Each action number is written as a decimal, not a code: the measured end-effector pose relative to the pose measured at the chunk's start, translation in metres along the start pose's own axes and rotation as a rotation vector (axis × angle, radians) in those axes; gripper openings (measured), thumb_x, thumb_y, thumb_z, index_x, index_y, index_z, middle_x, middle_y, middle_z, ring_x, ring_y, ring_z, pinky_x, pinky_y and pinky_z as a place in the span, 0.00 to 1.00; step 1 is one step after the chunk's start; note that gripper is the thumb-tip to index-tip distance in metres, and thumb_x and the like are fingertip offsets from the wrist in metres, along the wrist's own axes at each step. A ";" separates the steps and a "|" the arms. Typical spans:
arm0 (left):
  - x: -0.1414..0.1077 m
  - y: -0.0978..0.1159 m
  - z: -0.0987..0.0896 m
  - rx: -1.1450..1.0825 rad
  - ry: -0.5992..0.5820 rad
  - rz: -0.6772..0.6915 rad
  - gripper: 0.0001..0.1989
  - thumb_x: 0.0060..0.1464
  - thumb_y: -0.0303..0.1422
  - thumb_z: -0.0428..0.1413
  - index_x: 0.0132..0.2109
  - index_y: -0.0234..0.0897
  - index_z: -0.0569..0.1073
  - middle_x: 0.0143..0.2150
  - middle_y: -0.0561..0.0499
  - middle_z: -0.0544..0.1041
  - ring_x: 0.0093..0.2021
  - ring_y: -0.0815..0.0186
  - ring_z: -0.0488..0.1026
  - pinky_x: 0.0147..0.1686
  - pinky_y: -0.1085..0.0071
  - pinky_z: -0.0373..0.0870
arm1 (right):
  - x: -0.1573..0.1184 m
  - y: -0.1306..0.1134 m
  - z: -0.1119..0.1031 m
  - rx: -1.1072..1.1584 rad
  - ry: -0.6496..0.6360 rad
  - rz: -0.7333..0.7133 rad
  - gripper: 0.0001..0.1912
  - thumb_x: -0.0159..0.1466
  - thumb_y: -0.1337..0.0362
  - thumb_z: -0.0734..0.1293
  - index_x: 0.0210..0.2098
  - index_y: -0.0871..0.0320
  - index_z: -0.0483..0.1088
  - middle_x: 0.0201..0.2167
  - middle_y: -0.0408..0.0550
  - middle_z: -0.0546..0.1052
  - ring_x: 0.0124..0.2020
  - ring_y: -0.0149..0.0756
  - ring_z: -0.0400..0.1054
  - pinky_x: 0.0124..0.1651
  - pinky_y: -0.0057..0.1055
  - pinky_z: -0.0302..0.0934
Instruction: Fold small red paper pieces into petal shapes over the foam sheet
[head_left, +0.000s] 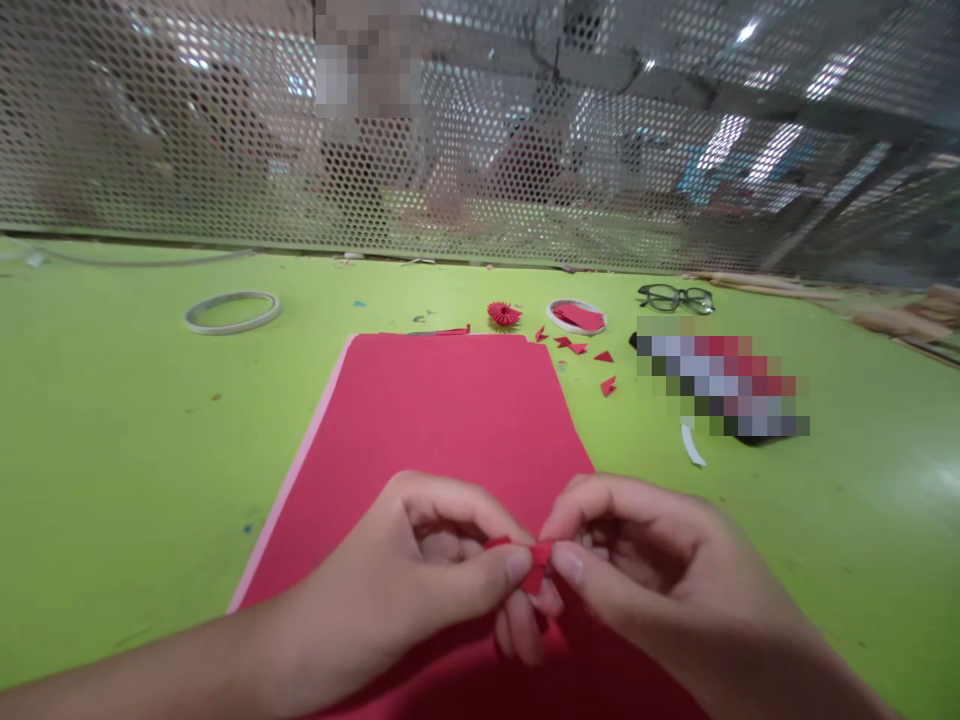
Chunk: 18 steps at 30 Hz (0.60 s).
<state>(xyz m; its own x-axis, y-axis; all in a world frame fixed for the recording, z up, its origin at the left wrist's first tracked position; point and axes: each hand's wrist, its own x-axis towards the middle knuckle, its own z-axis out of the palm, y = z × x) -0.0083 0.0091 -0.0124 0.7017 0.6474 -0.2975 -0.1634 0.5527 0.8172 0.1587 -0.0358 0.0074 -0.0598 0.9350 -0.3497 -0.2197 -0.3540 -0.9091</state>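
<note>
Between the fingertips of both hands is a small folded piece of red paper (538, 568). My left hand (442, 565) pinches its left side between thumb and index finger. My right hand (637, 560) pinches the right side in the same way. Both hands are above a stack of large red paper sheets (450, 410) lying on the green table. Beyond the stack sits a round, spiky red folded-paper piece (504, 314). Several small folded red paper pieces (577, 347) are scattered to the right of it. The fingers partly hide the held piece.
A white ring (232, 312) lies at the back left. Further right are a small round white holder (551, 318) with red paper pieces, eyeglasses (676, 298), a blurred-out dark-edged object (757, 438) and a white strip (691, 446). A perforated metal screen (225, 180) borders the table's far edge.
</note>
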 end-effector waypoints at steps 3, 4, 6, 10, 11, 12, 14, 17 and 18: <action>0.001 0.001 0.003 0.015 0.010 -0.022 0.12 0.45 0.38 0.72 0.28 0.33 0.85 0.20 0.53 0.80 0.23 0.72 0.75 0.31 0.77 0.74 | 0.001 0.004 -0.001 -0.068 -0.003 -0.055 0.06 0.51 0.73 0.70 0.22 0.55 0.72 0.18 0.37 0.76 0.22 0.27 0.69 0.28 0.24 0.63; 0.001 0.001 0.003 0.019 0.015 -0.023 0.11 0.44 0.37 0.72 0.27 0.32 0.85 0.19 0.53 0.80 0.23 0.72 0.75 0.31 0.77 0.74 | 0.001 0.006 -0.002 -0.088 -0.013 -0.071 0.06 0.51 0.72 0.69 0.23 0.55 0.72 0.19 0.37 0.75 0.23 0.28 0.68 0.28 0.25 0.63; 0.002 0.001 0.003 0.010 0.018 -0.006 0.08 0.44 0.33 0.72 0.27 0.32 0.84 0.19 0.53 0.80 0.23 0.72 0.75 0.31 0.78 0.73 | 0.000 0.008 -0.002 -0.125 -0.040 -0.094 0.05 0.53 0.70 0.68 0.23 0.54 0.71 0.19 0.38 0.74 0.23 0.31 0.67 0.29 0.29 0.62; 0.001 -0.003 0.003 0.020 0.004 0.025 0.07 0.49 0.32 0.70 0.27 0.33 0.84 0.19 0.54 0.79 0.22 0.74 0.74 0.29 0.80 0.73 | -0.001 0.006 -0.003 -0.223 -0.043 -0.127 0.06 0.56 0.66 0.66 0.23 0.53 0.68 0.20 0.38 0.72 0.24 0.32 0.67 0.29 0.29 0.62; -0.001 -0.004 0.003 0.046 0.006 0.010 0.06 0.49 0.30 0.69 0.27 0.34 0.84 0.20 0.54 0.80 0.22 0.74 0.74 0.28 0.80 0.72 | -0.001 0.004 -0.004 -0.274 -0.026 -0.160 0.07 0.57 0.66 0.65 0.22 0.53 0.68 0.19 0.37 0.70 0.23 0.31 0.65 0.28 0.27 0.61; -0.002 -0.006 0.004 0.074 0.010 -0.009 0.05 0.49 0.28 0.68 0.27 0.34 0.84 0.20 0.54 0.80 0.21 0.74 0.73 0.26 0.81 0.71 | -0.001 0.003 -0.005 -0.331 -0.001 -0.203 0.09 0.58 0.67 0.64 0.22 0.53 0.67 0.19 0.37 0.68 0.22 0.29 0.63 0.26 0.25 0.59; -0.004 -0.009 0.007 0.106 -0.008 -0.046 0.06 0.50 0.24 0.66 0.27 0.36 0.85 0.22 0.54 0.81 0.23 0.74 0.74 0.24 0.82 0.69 | -0.001 0.000 -0.008 -0.429 0.047 -0.298 0.11 0.60 0.68 0.63 0.21 0.53 0.67 0.18 0.36 0.66 0.21 0.28 0.60 0.24 0.24 0.56; -0.004 -0.011 0.011 0.038 0.041 -0.031 0.05 0.48 0.26 0.67 0.26 0.37 0.84 0.21 0.54 0.81 0.21 0.73 0.74 0.24 0.81 0.70 | 0.000 -0.002 -0.010 -0.417 0.027 -0.329 0.09 0.60 0.66 0.65 0.23 0.54 0.70 0.19 0.37 0.70 0.21 0.27 0.62 0.23 0.23 0.56; -0.004 -0.010 0.011 0.029 0.081 -0.017 0.04 0.47 0.26 0.68 0.25 0.36 0.84 0.20 0.54 0.81 0.20 0.73 0.74 0.24 0.81 0.71 | 0.001 -0.002 -0.010 -0.381 0.015 -0.294 0.08 0.60 0.65 0.66 0.24 0.54 0.71 0.20 0.37 0.71 0.21 0.27 0.64 0.24 0.23 0.57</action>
<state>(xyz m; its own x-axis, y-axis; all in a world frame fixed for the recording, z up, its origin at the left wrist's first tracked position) -0.0012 -0.0050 -0.0142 0.6457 0.6790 -0.3493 -0.1308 0.5491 0.8254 0.1684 -0.0347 0.0064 -0.0338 0.9972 -0.0664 0.1473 -0.0607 -0.9872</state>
